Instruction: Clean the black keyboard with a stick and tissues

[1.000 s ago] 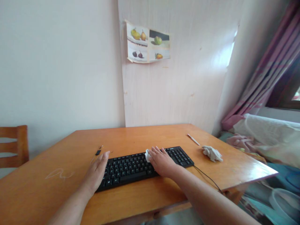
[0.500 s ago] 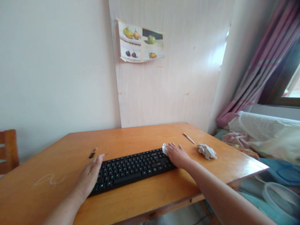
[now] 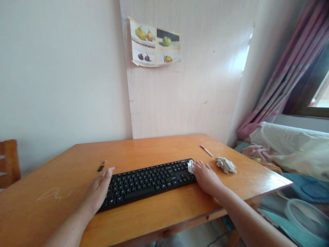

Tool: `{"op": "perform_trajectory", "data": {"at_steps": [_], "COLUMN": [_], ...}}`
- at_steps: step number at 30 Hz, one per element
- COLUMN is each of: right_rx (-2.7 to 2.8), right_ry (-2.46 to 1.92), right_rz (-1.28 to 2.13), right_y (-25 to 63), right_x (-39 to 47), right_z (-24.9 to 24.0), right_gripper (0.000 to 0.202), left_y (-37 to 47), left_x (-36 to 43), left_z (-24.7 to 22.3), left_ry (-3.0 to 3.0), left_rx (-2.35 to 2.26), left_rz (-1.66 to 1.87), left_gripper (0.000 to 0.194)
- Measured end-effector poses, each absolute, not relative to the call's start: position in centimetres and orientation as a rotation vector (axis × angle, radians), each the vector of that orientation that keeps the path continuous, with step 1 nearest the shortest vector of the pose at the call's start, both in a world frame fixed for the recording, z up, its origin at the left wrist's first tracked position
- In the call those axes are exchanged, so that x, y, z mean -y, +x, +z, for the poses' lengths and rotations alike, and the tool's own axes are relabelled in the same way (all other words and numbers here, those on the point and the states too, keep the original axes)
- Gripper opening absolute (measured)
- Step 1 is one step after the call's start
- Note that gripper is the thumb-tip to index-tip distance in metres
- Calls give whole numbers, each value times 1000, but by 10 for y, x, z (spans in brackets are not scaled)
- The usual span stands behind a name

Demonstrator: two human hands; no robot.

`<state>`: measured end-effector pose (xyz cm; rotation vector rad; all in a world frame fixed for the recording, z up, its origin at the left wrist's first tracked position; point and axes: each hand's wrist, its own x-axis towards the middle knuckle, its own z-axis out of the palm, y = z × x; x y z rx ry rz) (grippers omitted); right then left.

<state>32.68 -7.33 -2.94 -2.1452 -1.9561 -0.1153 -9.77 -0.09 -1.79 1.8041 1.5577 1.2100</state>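
A black keyboard (image 3: 151, 180) lies at a slant on the wooden table. At its left end, my left hand (image 3: 100, 187) grips the edge with the fingers together; part of that end is hidden behind the hand. Over the number pad at the other end, my right hand (image 3: 206, 174) presses a white tissue (image 3: 190, 166) against the keys. The tissue pokes out beyond the fingertips, and the rest of it is covered by the hand.
A crumpled greyish cloth or tissue (image 3: 225, 165) and a white pen (image 3: 206, 151) lie right of the keyboard on the table (image 3: 144, 151). A small black object (image 3: 100, 168) rests behind my left hand. A wooden chair (image 3: 9, 163) stands at the left.
My right hand has slid to the right with the tissue, reaching the keyboard's right edge. My left hand stays on the left end.
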Motion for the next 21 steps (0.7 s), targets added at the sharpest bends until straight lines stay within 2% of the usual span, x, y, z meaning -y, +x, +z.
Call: {"op": "perform_trajectory", "data": {"at_steps": [10,15,21], "right_rx": [2034,1878,1458], "right_ry": [-1903,-1637,-1314], "right_rz": [-203,67,460], "right_y": [279,270,261], "right_x": [107,114,116], "right_z": [-30,-21,-8], "right_gripper": [48,44,49], "left_y": [-99,-98,-101], "left_x": [0,2,4], "left_z": [-20,-18,-16], "left_ry": [1810,1835,1895], "left_rx": [-1569,-1555,-1565], "left_rz": [1207,1239,1372], "left_gripper": [79,74,64]}}
